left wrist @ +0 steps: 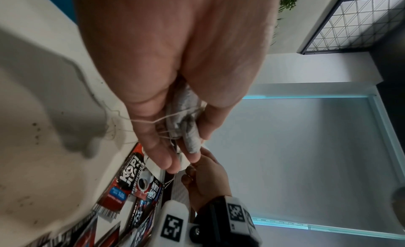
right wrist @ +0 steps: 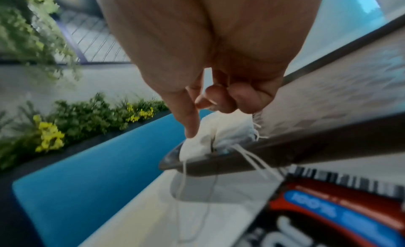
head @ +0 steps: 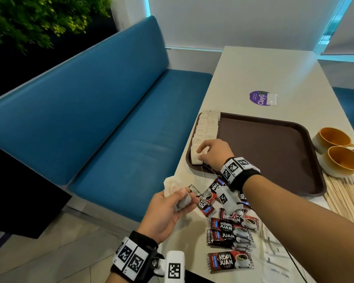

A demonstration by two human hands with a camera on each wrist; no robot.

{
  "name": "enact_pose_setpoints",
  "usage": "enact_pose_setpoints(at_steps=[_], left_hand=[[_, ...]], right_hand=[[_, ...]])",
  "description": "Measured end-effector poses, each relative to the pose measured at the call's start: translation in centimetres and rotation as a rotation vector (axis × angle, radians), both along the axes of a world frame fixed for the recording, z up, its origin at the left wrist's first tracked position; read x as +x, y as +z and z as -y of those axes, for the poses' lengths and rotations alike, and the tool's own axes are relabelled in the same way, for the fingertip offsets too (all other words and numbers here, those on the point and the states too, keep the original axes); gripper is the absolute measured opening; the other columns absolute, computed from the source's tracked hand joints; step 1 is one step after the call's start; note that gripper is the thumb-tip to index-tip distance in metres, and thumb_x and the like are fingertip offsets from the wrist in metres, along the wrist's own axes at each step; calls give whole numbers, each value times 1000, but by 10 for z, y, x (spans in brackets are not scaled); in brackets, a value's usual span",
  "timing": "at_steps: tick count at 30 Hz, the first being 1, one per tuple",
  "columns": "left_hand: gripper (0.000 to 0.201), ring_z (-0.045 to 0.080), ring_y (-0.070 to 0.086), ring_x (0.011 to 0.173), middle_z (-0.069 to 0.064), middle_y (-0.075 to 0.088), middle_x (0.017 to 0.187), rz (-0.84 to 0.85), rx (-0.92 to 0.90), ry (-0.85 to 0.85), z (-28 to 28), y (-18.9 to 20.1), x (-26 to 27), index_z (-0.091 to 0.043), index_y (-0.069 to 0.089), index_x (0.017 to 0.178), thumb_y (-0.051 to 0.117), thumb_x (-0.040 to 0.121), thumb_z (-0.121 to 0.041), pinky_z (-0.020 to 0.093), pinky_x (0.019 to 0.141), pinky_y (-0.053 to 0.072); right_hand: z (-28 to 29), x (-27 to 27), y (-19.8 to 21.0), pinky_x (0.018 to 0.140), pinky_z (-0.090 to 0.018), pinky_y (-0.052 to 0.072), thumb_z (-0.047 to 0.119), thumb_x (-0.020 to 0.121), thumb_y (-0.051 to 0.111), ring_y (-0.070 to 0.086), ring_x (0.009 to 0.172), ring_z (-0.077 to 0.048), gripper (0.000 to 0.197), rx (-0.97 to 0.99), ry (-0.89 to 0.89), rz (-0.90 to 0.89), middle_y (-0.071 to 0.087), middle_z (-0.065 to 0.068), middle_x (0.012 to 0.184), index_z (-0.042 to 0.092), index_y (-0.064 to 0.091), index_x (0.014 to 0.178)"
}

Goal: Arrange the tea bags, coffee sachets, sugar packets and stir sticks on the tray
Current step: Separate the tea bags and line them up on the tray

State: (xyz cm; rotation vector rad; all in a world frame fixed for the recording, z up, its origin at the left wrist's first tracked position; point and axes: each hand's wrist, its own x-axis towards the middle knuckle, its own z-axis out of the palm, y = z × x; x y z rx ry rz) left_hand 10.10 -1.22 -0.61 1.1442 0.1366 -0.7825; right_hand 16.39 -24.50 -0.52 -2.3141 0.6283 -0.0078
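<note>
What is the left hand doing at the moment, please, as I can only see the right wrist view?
Observer: The left hand holds a bunch of tea bags by the table's near left edge, off the tray.
Operator: Thank you. How far does the row on the tray run?
Observer: The row of tea bags lines the tray's left side from its far corner to the near one, where the right hand pinches the nearest tea bag.
Operator: Are any coffee sachets on the tray?
Observer: None. The coffee sachets lie scattered on the table in front of the tray.
</note>
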Motion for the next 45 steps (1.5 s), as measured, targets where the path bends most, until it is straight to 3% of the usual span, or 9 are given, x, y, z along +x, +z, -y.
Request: enact_pose_setpoints(at_steps=[7,17,20,23,26,28,33,39,45], left_hand=[[31,40,70,103,33,70,109,-8,5,10,0,1,0,15,61,117,58,101,-11,43,92,60],[28,32,72,86,22,73,99,-59,-5,19,0,7,1,12,61,117,60,100,-10,31,70,62],[22,28,70,82,20,74,97,-53,-45,32,1,7,1,9,61,117,57,100,-4,30,72,61],[26,31,69,85,24,73,99,-54,-95,32,0,10,3,11,58,119,45,97,9,31,78,62],[33,38,70,89,30,71,106,-47,-132,34,2,13,4,12,55,119,37,92,16,33,78,62],[32,41,71,92,33,70,110,-26,-143,26,3,15,4,13,55,118,36,92,17,34,79,63],[31,46,67,107,33,69,115,13,-173,-85,6,19,-3,14,60,123,44,96,13,39,89,60],[28,39,68,109,29,69,116,34,-188,-165,13,19,-11,12,64,122,57,97,2,52,99,54],[34,37,71,100,29,70,117,36,-95,-111,21,19,-15,11,66,118,66,91,-9,35,82,61]], right_hand=[[-4,9,-1,88,-33,56,28,79,86,67,100,-19,16,-95,72,-116,69,2,124,36,73,84],[-3,9,4,79,-29,55,31,78,87,67,89,-15,18,-44,53,-70,69,1,121,36,72,87],[-4,-1,12,76,-31,57,36,82,83,68,81,-14,15,52,20,36,70,1,104,34,72,90],[-10,-22,28,59,-21,47,33,88,78,61,63,-8,8,153,31,130,65,3,80,29,74,93],[-20,-50,42,55,-15,43,28,90,76,55,52,-1,3,251,102,173,63,6,66,26,75,91],[-29,-68,44,57,-13,44,30,88,77,54,54,3,4,298,150,173,65,9,68,27,77,91],[-40,-101,36,71,-27,54,39,85,81,63,67,-1,18,409,184,184,75,0,92,30,77,99],[-37,-127,40,67,-34,56,29,86,83,65,67,-15,13,552,142,243,75,-4,83,17,78,90],[-31,-137,42,54,-29,49,18,90,78,61,61,-21,14,663,41,237,74,-14,82,4,75,91]])
